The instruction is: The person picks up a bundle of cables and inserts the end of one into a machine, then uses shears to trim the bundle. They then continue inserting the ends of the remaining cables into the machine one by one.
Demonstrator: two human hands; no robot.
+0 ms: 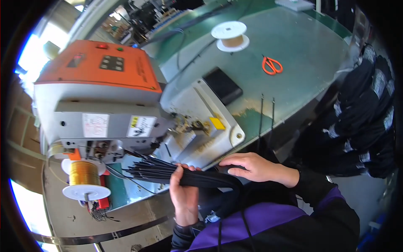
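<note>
A thick bundle of black cords [157,171] lies across my lap, its loose ends fanned out toward the machine's lower front. My left hand [184,193] is wrapped around that bundle close to the ends, thumb on top. To the right, my right hand [254,167] rests over the bend of the bundle by the table edge, fingers stretched and thumb apart; nothing shows in its grasp. Left of centre stands a grey machine with an orange top [98,65]. A spool of gold film [85,174] hangs at its front.
On the green table [289,46] lie orange-handled scissors [272,66], a white spool [231,37], a black case [222,85] and two single cords [261,115]. A yellow piece [217,123] sits on the machine's base plate [231,130]. Tied black bundles [352,109] hang at right.
</note>
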